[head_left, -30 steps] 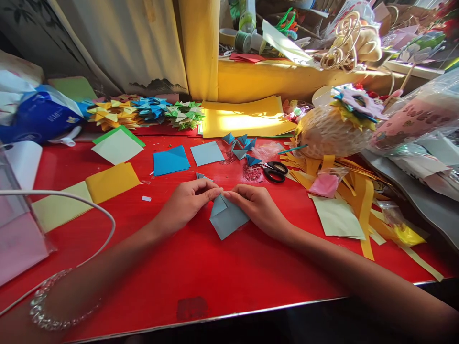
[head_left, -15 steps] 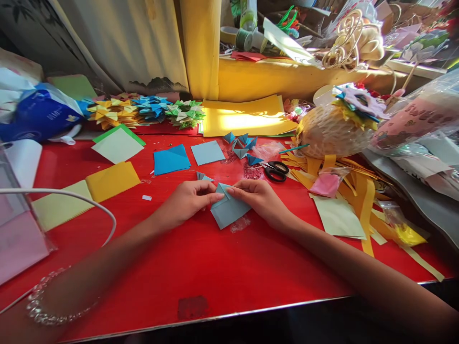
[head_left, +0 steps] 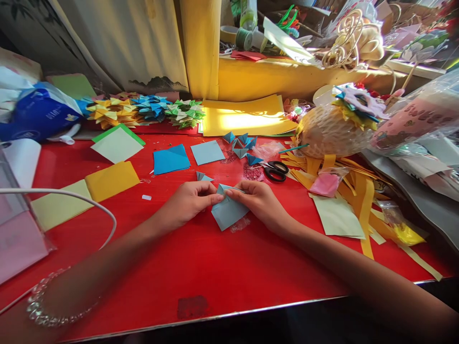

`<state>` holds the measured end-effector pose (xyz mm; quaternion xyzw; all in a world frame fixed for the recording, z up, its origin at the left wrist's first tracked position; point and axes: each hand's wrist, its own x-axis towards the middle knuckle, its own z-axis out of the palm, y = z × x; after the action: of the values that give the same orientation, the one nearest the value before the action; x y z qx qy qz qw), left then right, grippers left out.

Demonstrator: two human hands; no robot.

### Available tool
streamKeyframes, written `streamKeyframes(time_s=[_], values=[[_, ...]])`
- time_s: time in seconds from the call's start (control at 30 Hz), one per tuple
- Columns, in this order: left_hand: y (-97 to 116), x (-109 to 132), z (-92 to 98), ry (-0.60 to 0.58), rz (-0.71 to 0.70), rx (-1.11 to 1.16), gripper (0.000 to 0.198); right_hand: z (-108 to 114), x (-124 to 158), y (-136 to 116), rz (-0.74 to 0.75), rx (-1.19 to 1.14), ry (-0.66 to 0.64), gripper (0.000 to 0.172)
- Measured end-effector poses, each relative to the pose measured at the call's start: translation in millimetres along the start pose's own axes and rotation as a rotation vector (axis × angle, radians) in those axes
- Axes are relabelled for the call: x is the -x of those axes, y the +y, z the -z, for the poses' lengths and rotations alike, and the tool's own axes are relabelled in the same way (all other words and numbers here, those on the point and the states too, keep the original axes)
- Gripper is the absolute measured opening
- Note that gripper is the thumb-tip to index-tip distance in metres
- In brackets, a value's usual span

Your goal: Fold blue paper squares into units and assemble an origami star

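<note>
The light blue paper square [head_left: 228, 212], lying partly folded on the red desk [head_left: 201, 267], is pinched at its top corner between the left hand [head_left: 188, 200] and right hand [head_left: 260, 199], so edges should be aligned squarely before the crease is pressed flat.

Bare forearms, clear beaded bracelet [head_left: 53, 306] on left wrist

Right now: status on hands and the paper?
Left hand and right hand both pinching the light blue paper at its top fold, on the red table. Scissors behind, apart. Nothing in the way.
</note>
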<state>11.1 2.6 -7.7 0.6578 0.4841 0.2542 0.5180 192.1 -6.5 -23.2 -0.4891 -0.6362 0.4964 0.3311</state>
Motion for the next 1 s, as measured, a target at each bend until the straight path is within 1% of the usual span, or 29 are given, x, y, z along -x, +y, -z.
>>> streamKeyframes(time_s=[0.37,0.53,0.77,1.0], values=[[1.2,1.4,-1.8,0.022,-0.01,-0.028,0.028,-2.3,0.5,-0.1,0.01,0.033,0.056,0.044],[1.2,1.5,-3.0,0.037,-0.004,-0.039,0.027,-2.5,-0.1,0.4,0.005,0.029,0.056,0.043],[2.1,1.1,-1.0,0.02,-0.006,-0.011,0.023,-2.0,0.5,-0.6,0.018,0.098,0.062,0.042],[5.4,4.3,-3.9,0.113,-0.044,-0.004,0.026,-3.9,2.2,-2.4,0.053,0.165,0.057,0.038]])
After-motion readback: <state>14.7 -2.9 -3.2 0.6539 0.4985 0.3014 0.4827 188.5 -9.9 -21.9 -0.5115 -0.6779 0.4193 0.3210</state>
